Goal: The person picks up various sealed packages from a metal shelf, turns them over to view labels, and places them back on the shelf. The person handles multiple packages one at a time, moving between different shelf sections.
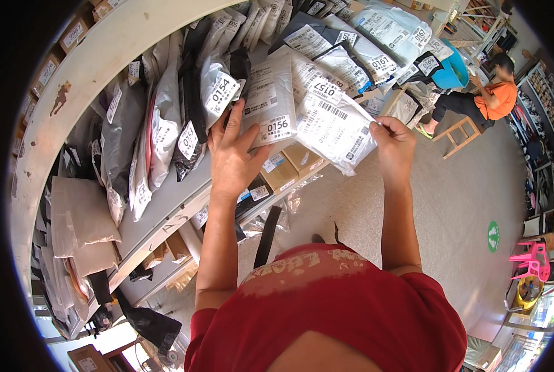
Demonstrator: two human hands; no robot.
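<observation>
My right hand [395, 146] pinches the right edge of a white plastic mailer bag [325, 135] that bears printed labels. The bag tilts out past the shelf edge. My left hand [232, 156] lies among the parcels with its fingers spread. Its fingertips touch the gap between a small white mailer [217, 88] and a flat grey mailer [270, 100], and its thumb is at the grey one's lower edge. The grey mailer overlaps the left side of the white bag. Behind them, more labelled mailers [344, 67] lean on one another along the grey metal shelf [158, 209].
A curved-looking shelf upright [72, 93] stands at the left. Cardboard boxes [279, 172] sit on the lower shelf. Across the floor [444, 209], a person in an orange top [495, 100] sits beside a blue tub [451, 67]. A pink plastic stool [532, 260] stands at the far right.
</observation>
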